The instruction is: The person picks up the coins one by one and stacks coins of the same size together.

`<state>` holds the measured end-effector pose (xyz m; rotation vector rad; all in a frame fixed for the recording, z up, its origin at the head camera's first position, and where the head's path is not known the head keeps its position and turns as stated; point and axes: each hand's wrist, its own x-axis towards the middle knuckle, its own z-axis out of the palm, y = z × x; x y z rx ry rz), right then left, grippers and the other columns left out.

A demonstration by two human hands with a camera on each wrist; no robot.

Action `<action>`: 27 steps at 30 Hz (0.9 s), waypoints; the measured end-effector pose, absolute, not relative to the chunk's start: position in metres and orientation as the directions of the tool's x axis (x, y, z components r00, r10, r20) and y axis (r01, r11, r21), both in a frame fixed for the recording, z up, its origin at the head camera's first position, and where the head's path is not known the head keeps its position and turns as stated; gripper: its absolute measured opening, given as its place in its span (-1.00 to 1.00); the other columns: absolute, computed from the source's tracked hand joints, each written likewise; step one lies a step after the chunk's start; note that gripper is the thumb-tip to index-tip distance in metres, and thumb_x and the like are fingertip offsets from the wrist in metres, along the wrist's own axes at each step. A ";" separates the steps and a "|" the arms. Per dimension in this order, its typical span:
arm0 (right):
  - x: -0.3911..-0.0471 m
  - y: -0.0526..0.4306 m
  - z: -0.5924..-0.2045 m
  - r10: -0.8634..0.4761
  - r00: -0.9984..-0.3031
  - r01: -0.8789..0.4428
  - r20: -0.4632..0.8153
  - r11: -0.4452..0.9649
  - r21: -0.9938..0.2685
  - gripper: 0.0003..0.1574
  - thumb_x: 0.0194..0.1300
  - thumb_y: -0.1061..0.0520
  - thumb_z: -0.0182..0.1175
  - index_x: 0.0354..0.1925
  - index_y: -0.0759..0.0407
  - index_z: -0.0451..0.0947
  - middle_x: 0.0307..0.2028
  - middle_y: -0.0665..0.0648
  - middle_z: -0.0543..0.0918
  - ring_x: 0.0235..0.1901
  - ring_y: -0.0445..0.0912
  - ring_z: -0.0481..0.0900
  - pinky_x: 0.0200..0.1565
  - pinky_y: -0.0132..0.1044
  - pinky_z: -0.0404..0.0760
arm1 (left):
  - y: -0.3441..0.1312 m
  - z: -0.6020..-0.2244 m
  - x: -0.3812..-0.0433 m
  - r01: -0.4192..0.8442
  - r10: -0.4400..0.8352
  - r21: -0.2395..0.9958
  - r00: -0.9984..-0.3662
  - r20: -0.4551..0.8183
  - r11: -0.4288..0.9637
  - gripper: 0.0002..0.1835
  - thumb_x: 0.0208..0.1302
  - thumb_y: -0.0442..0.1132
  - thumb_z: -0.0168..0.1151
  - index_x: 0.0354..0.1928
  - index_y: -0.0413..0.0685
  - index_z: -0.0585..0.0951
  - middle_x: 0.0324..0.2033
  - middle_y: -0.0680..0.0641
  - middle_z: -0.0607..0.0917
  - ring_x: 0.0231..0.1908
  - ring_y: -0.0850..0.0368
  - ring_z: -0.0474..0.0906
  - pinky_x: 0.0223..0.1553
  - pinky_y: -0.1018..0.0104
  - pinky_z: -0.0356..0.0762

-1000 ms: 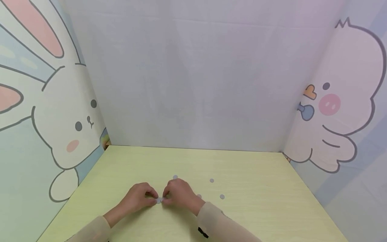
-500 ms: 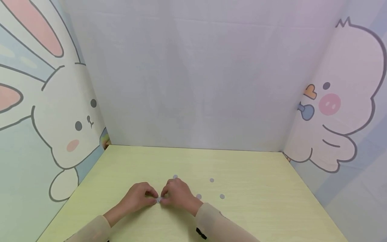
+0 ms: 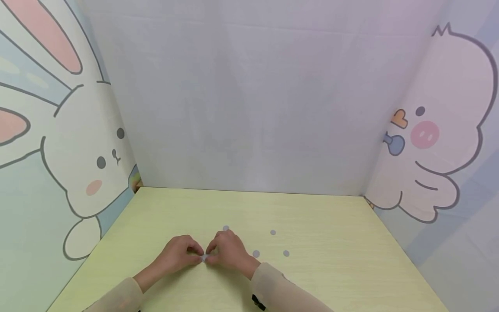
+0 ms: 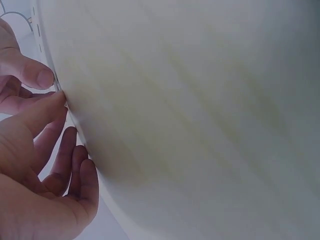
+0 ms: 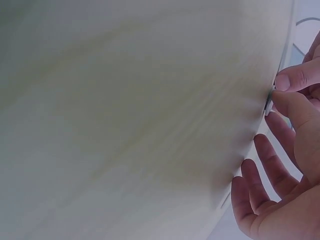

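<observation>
In the head view, my left hand (image 3: 179, 255) and right hand (image 3: 229, 251) meet low on the table, left of the middle. Between their thumbs and index fingers sit small silver-grey coins (image 3: 204, 258), largely covered by the fingertips. The left hand pinches a coin at the table surface. A second coin is pinched by the right hand, close against or over the first; the exact overlap is hidden. Edge-on in the right wrist view, a thin coin (image 5: 269, 104) shows by the fingertips. Behind the right hand's knuckles lies another coin (image 3: 226, 228).
Right of the hands, loose coins lie flat: one near the right wrist (image 3: 256, 254), one farther back (image 3: 273, 232), one at the right (image 3: 286, 253). The pale yellow table (image 3: 331, 268) ends at a plain back curtain (image 3: 249, 108), with cartoon-printed sheets on both sides.
My right hand has shifted slightly left, bringing its coin in against the one at my left fingertips. The left hand has stayed in place. The coin by the right wrist is more exposed.
</observation>
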<state>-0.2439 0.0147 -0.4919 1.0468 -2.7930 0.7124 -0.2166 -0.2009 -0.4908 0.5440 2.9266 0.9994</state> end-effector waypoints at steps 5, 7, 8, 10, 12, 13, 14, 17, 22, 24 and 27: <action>-0.243 0.014 -0.492 -0.602 -0.764 -0.640 0.231 0.662 -0.390 -0.89 0.19 -0.03 0.61 -0.33 -0.08 0.89 -0.33 -0.19 0.76 -0.31 -0.38 0.49 -0.28 -0.48 0.44 | -0.201 -0.492 -0.217 0.324 0.321 0.595 -0.940 0.116 0.736 -0.84 0.12 -0.21 0.65 -0.34 0.22 0.82 -0.33 0.23 0.71 -0.21 0.22 0.63 -0.11 0.26 0.59; -0.243 0.013 -0.492 -0.603 -0.763 -0.641 0.233 0.662 -0.388 -0.89 0.18 -0.03 0.62 -0.34 -0.08 0.89 -0.33 -0.19 0.76 -0.31 -0.38 0.50 -0.29 -0.47 0.44 | -0.201 -0.493 -0.218 0.325 0.322 0.597 -0.940 0.117 0.734 -0.84 0.11 -0.22 0.66 -0.34 0.23 0.82 -0.33 0.24 0.72 -0.21 0.22 0.63 -0.11 0.27 0.59; -0.244 0.013 -0.493 -0.603 -0.762 -0.642 0.235 0.661 -0.387 -0.89 0.18 -0.03 0.62 -0.34 -0.08 0.89 -0.33 -0.19 0.77 -0.31 -0.38 0.50 -0.29 -0.47 0.45 | -0.201 -0.492 -0.218 0.326 0.323 0.598 -0.939 0.118 0.732 -0.84 0.11 -0.22 0.66 -0.34 0.23 0.82 -0.33 0.24 0.72 -0.21 0.22 0.63 -0.12 0.27 0.59; -0.244 0.013 -0.493 -0.603 -0.762 -0.643 0.236 0.659 -0.390 -0.88 0.17 -0.03 0.62 -0.34 -0.08 0.89 -0.33 -0.19 0.77 -0.31 -0.38 0.50 -0.29 -0.47 0.45 | -0.201 -0.492 -0.218 0.328 0.324 0.598 -0.939 0.117 0.731 -0.83 0.11 -0.22 0.66 -0.34 0.23 0.82 -0.33 0.24 0.72 -0.21 0.23 0.63 -0.12 0.28 0.58; -0.244 0.013 -0.493 -0.602 -0.763 -0.642 0.237 0.660 -0.391 -0.88 0.17 -0.03 0.62 -0.34 -0.08 0.89 -0.33 -0.18 0.77 -0.31 -0.37 0.50 -0.29 -0.47 0.45 | -0.202 -0.492 -0.217 0.331 0.328 0.599 -0.937 0.119 0.730 -0.84 0.11 -0.22 0.66 -0.33 0.22 0.82 -0.33 0.24 0.72 -0.21 0.23 0.63 -0.12 0.28 0.58; -0.244 0.013 -0.493 -0.602 -0.763 -0.642 0.237 0.660 -0.391 -0.88 0.17 -0.03 0.63 -0.34 -0.08 0.89 -0.33 -0.18 0.77 -0.31 -0.37 0.50 -0.29 -0.47 0.45 | -0.202 -0.492 -0.217 0.331 0.329 0.600 -0.937 0.119 0.728 -0.84 0.11 -0.21 0.66 -0.33 0.22 0.82 -0.33 0.24 0.72 -0.21 0.23 0.63 -0.12 0.28 0.58; -0.243 0.013 -0.493 -0.602 -0.762 -0.643 0.238 0.659 -0.391 -0.88 0.16 -0.03 0.63 -0.34 -0.08 0.89 -0.33 -0.17 0.77 -0.31 -0.37 0.51 -0.28 -0.47 0.45 | -0.202 -0.492 -0.217 0.333 0.330 0.601 -0.936 0.119 0.727 -0.84 0.11 -0.21 0.66 -0.33 0.21 0.82 -0.33 0.24 0.72 -0.21 0.23 0.63 -0.12 0.28 0.58; -0.243 0.013 -0.492 -0.603 -0.761 -0.644 0.240 0.659 -0.389 -0.88 0.17 -0.03 0.63 -0.34 -0.07 0.89 -0.33 -0.17 0.77 -0.30 -0.37 0.51 -0.28 -0.48 0.45 | -0.202 -0.492 -0.217 0.330 0.330 0.602 -0.937 0.116 0.727 -0.84 0.10 -0.21 0.67 -0.33 0.21 0.83 -0.33 0.23 0.72 -0.22 0.22 0.63 -0.13 0.27 0.58; -0.242 0.015 -0.491 -0.605 -0.763 -0.640 0.229 0.655 -0.401 -0.87 0.19 -0.04 0.61 -0.32 -0.07 0.89 -0.32 -0.16 0.76 -0.29 -0.36 0.50 -0.26 -0.47 0.44 | -0.202 -0.492 -0.217 0.326 0.327 0.599 -0.938 0.111 0.732 -0.84 0.11 -0.22 0.66 -0.33 0.22 0.82 -0.33 0.23 0.72 -0.22 0.24 0.62 -0.13 0.29 0.59; -0.242 0.016 -0.491 -0.607 -0.763 -0.639 0.224 0.652 -0.408 -0.87 0.20 -0.04 0.61 -0.30 -0.06 0.89 -0.32 -0.16 0.76 -0.29 -0.35 0.50 -0.25 -0.47 0.43 | -0.201 -0.492 -0.218 0.328 0.329 0.598 -0.938 0.111 0.732 -0.84 0.13 -0.22 0.65 -0.34 0.23 0.82 -0.32 0.23 0.71 -0.22 0.24 0.62 -0.12 0.30 0.59; -0.242 0.018 -0.490 -0.609 -0.760 -0.641 0.226 0.648 -0.411 -0.86 0.19 -0.02 0.62 -0.28 -0.04 0.89 -0.32 -0.17 0.78 -0.27 -0.33 0.52 -0.19 -0.47 0.43 | -0.201 -0.492 -0.218 0.331 0.333 0.594 -0.936 0.111 0.733 -0.84 0.13 -0.23 0.65 -0.33 0.23 0.82 -0.32 0.23 0.71 -0.21 0.24 0.62 -0.12 0.30 0.59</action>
